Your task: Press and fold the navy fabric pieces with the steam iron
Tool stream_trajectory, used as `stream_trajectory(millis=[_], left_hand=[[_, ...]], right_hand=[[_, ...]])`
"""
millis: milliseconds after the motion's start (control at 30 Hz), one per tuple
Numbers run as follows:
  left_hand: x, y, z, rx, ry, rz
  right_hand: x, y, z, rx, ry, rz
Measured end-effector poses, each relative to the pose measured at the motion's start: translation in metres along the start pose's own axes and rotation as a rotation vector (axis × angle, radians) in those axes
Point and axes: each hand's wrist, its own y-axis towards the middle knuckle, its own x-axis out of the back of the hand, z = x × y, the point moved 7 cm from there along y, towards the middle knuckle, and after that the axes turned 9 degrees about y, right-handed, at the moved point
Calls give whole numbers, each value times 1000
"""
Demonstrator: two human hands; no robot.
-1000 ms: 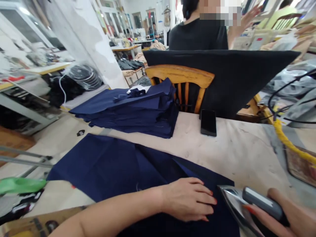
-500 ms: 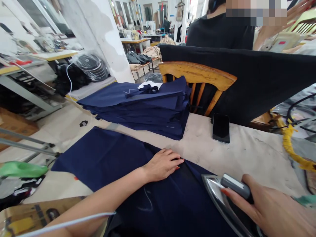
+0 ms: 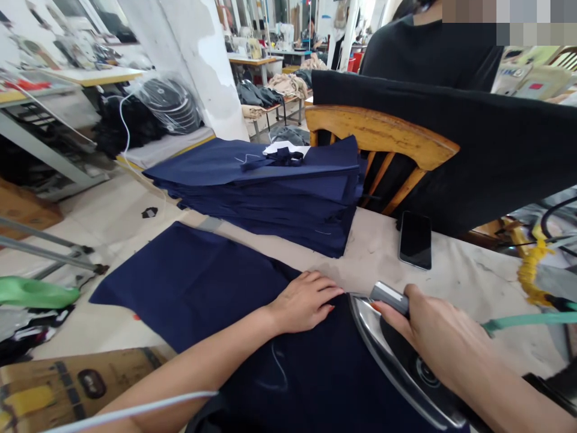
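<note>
Dark blue fabric [image 3: 193, 282] lies over the near side of the cloth-covered table [image 3: 469, 288]. My left hand [image 3: 309, 302] rests on it near its far edge, fingers pointing right and slightly spread, holding nothing. In my right hand [image 3: 428, 325] is the grey handle of a steam iron [image 3: 387, 361]. The iron's metal soleplate sits on the fabric, its tip just right of my left fingertips. A pale chalk-like line marks the fabric below my left hand.
Behind lies a stack of blue fabric pieces [image 3: 270, 198], beside a phone [image 3: 415, 240]. A wooden chair [image 3: 383, 129] and black cloth [image 3: 496, 150] stand beyond, with a person in black [image 3: 433, 54] there. A green hose [image 3: 532, 322] runs right. A cardboard box [image 3: 85, 385] sits lower left.
The iron in my right hand has moved left and slightly up, closer to my left fingertips. My left hand stays in nearly the same place on the fabric. The view has shifted slightly.
</note>
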Motion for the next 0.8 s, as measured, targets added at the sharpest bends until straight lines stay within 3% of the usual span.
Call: stream_trajectory(millis=[300,567,700,800], left_hand=[[1,-3,10,81,-135,-52],[-2,0,-1,-20,69,36],[-7,2,-4,-50,161,101],[-8,3,-3,-40,158,104]], right_hand=[[-9,1,23,157,52,79],[-10,-3,28,194,21,129],[-18,-21,15,198,40,145],[-32,-41,-11,158,71,194]])
